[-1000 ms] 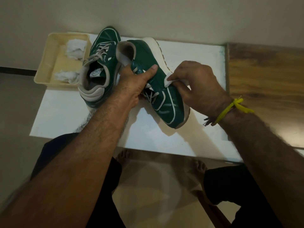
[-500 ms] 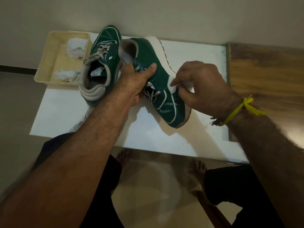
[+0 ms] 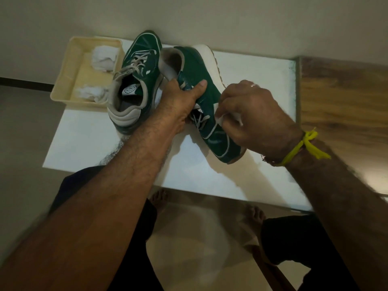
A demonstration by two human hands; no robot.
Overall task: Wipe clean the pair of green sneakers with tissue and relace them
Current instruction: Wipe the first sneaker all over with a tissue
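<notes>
While gripped, sneaker (image 3: pixel 210 114) toe points near-right.

Bench (image 3: pixel 210 181): white rectangular top, its right edge butting against a brown wood-grain surface (image 3: pixel 344 106) at 3 o'clock.

On it:
- Cream plastic tray (image 3: pixel 69 80), at 10 o'clock, overhanging the far-left corner; holds two crumpled white tissues (image 3: pixel 102 57).
- Green sneaker (image 3: pixel 134 85) with grey heel and laces, upright, at 11 o'clock, just beside the tray, heel toward the viewer.
- Second green sneaker (image 3: pixel 197 66), near centre, tipped on its side, toe end resting on the bench at about 4 o'clock, white sole facing right.
</notes>
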